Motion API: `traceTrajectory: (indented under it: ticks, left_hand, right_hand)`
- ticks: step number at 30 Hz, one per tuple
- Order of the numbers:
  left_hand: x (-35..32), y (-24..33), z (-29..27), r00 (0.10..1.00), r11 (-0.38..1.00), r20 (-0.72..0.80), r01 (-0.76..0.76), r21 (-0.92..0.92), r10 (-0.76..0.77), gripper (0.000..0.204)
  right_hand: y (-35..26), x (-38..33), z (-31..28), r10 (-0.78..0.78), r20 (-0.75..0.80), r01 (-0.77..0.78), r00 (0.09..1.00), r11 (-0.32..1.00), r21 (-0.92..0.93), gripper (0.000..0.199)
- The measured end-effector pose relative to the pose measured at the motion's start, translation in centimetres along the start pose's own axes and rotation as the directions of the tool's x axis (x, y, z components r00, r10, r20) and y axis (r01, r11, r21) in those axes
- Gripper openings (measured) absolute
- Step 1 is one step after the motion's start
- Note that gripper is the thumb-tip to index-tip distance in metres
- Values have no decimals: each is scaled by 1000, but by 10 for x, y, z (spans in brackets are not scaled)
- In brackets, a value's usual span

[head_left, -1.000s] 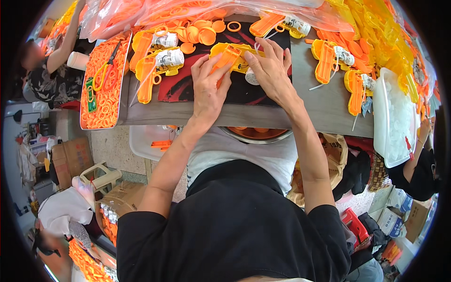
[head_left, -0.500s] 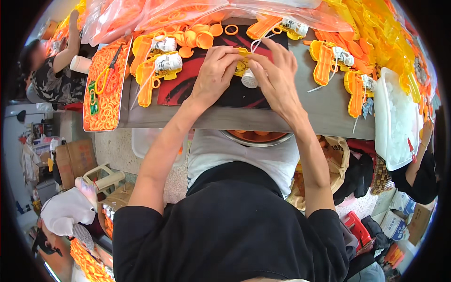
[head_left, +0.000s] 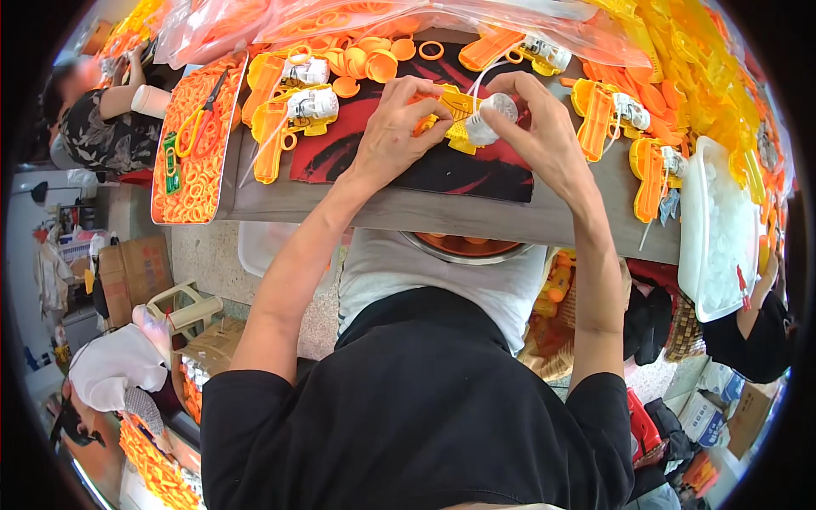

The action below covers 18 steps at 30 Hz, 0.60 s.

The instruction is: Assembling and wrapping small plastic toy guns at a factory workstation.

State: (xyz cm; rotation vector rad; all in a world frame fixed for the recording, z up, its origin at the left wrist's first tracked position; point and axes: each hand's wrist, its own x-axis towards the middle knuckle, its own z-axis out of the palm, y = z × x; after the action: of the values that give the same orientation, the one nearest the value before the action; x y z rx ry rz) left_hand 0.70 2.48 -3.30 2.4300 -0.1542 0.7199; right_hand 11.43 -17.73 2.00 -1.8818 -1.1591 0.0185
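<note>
Above a dark mat with red streaks (head_left: 340, 161), my left hand (head_left: 399, 127) pinches one end of a yellow-and-orange toy gun (head_left: 460, 119). The gun's other end carries a white cylinder (head_left: 491, 121), and my right hand (head_left: 544, 127) curves round it with thumb and fingertips at its sides. A thin white strip (head_left: 483, 78) rises from the gun beside the cylinder. Left of the mat lie two similar toy guns (head_left: 274, 127) with white printed cylinders. Several more of these lie to the right, one being an orange-and-yellow gun (head_left: 650, 178). My fingers hide part of the held gun.
A tray of small orange rings (head_left: 197, 191) at the left also holds scissors (head_left: 197, 127). Orange discs (head_left: 370, 64) lie behind the mat. To the right are a white tub (head_left: 722, 229) of clear pieces and heaped yellow parts (head_left: 697, 76). Other people sit around.
The toy gun has turned, bringing its white cylinder up and to the right between my right fingers. My right hand has shifted right and opened wider; the whole view has moved slightly.
</note>
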Motion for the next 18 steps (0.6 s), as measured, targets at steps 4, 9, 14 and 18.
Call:
traceTrajectory:
  ticks: [4, 9, 14, 18]
  left_hand:
    - [3, 3, 3, 1000, 999, 2, -18, 40, 18, 17]
    - [6, 7, -3, 985, 991, -119, -116, 70, 123, 30]
    - [30, 35, -1, 948, 873, 42, -308, 379, 316, 40]
    - [39, 23, -9, 972, 963, 96, -227, 145, 215, 50]
  right_hand:
    - [19, 3, 19, 526, -63, -511, 848, 843, 167, 29]
    - [25, 7, 27, 697, -62, -677, 714, 710, 192, 49]
    - [25, 9, 24, 655, -39, -651, 755, 755, 79, 50]
    - [16, 1, 21, 575, -187, -569, 797, 818, 87, 38]
